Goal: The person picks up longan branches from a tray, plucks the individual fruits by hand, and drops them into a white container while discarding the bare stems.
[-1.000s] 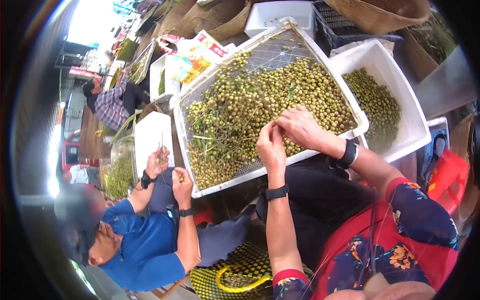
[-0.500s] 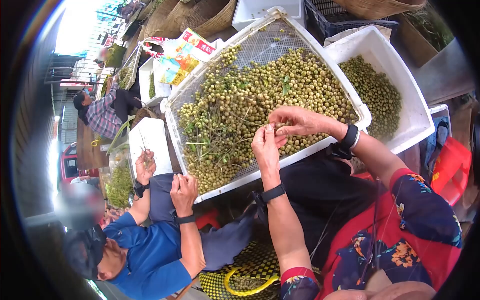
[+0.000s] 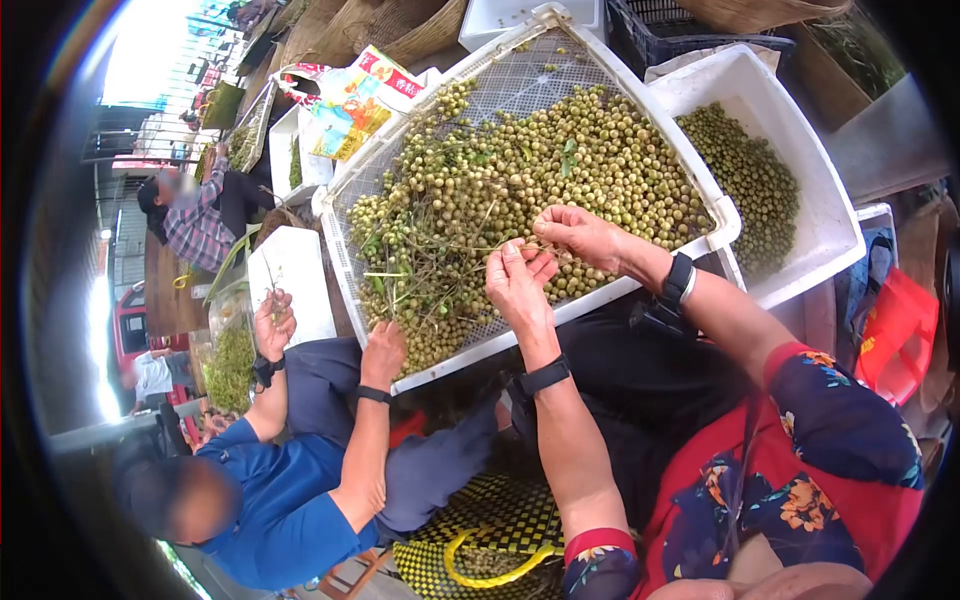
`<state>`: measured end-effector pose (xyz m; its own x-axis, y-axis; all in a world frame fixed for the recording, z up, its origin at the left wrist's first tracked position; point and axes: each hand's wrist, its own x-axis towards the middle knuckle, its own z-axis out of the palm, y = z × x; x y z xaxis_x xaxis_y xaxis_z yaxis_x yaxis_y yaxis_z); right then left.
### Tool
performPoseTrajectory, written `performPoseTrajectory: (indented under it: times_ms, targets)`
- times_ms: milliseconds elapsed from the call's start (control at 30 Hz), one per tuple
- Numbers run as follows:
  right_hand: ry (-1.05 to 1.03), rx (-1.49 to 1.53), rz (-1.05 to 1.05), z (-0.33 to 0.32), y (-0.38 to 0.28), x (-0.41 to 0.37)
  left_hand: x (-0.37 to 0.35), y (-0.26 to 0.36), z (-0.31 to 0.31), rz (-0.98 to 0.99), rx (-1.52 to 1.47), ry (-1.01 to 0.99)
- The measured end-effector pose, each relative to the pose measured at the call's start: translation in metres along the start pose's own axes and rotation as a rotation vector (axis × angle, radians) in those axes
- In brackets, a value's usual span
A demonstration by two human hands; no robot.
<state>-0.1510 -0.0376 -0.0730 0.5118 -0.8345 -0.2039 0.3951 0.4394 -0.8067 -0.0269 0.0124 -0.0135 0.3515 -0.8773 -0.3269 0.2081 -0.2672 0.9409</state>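
Observation:
Above the near side of a white mesh tray, my left hand is closed in a pinch on a thin fruit stem. My right hand is just beside it, its thumb and forefinger pinched together at the stem's right end. The fingers partly hide what lies between them. Beneath both hands, small round yellow-green fruits fill much of the tray. Tangled twigs and green leaves are mixed in on its left side.
A white foam box of smaller green fruits stands right of the tray. Across from me, a co-worker's hand reaches to the tray's edge; the other hand holds a sprig. A yellow-black woven basket is below.
My hands have drawn slightly apart, the left moving a little left and the right slightly upward. The co-worker's nearer hand has moved to the tray edge and fruits.

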Motion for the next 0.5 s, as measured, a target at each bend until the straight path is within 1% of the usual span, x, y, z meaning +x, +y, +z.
performPoseTrajectory:
  times_ms: [33,67,133,167,200,267,333,367,400,467,500]
  targets:
    - [0.045,-0.046,0.041,-0.003,0.001,0.001,0.000,-0.001,0.000,0.027,-0.067,0.039]
    - [0.049,-0.044,0.036,-0.009,0.001,0.002,0.001,-0.002,0.000,0.054,-0.133,0.076]
    - [0.186,-0.071,0.022,-0.031,0.001,0.003,0.006,0.005,-0.011,0.099,-0.187,0.144]
    - [0.246,-0.254,0.012,-0.033,-0.005,-0.001,0.005,0.010,-0.012,0.096,-0.176,0.125]
    - [0.242,-0.296,-0.017,-0.036,-0.010,-0.004,0.005,0.012,-0.012,0.088,-0.166,0.114]
    - [0.229,-1.033,-0.508,-0.042,-0.015,-0.003,0.004,0.011,-0.011,0.080,-0.181,0.104]
    - [0.220,-1.176,-0.572,-0.031,-0.034,-0.011,0.004,0.010,-0.013,0.080,-0.191,0.096]
    - [0.176,-1.200,-0.726,-0.029,-0.038,-0.006,0.004,0.010,-0.012,0.071,-0.210,0.085]
    - [0.172,-1.196,-0.730,-0.026,-0.037,-0.010,0.004,0.011,-0.013,0.063,-0.232,0.073]
    - [-0.113,-0.496,-0.083,0.001,-0.063,-0.033,0.005,0.013,-0.012,0.067,-0.238,0.072]
    - [-0.219,-0.437,0.036,-0.002,-0.057,-0.029,0.005,0.013,-0.011,0.064,-0.240,0.069]
